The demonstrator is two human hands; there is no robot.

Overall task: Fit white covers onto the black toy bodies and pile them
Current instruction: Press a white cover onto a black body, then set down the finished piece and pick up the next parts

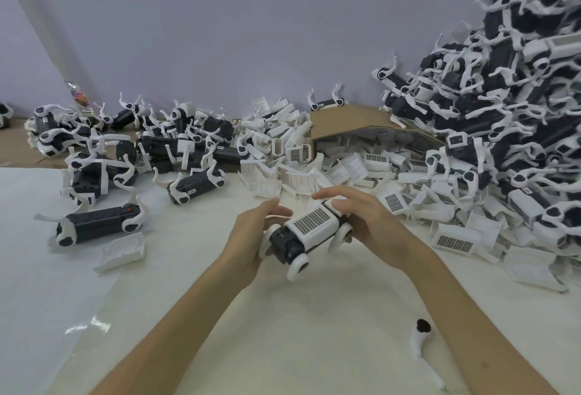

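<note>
I hold one black toy body [287,245] above the white table, tilted, with a white cover [314,226] lying on its top, grille side up. My left hand [251,237] grips the toy's near end from the left. My right hand [361,215] holds the far end, fingers curled over the cover's edge. White legs hang below the toy. Loose white covers [314,159] lie heaped behind my hands. Bare black bodies [100,221] lie scattered at the left. A tall pile of toys [518,96] rises at the right.
A tipped cardboard box [345,121] spills covers at the back centre. One loose cover [122,251] lies at the left near a black body. A detached white leg [421,341] lies on the table near my right forearm. A wall stands behind everything.
</note>
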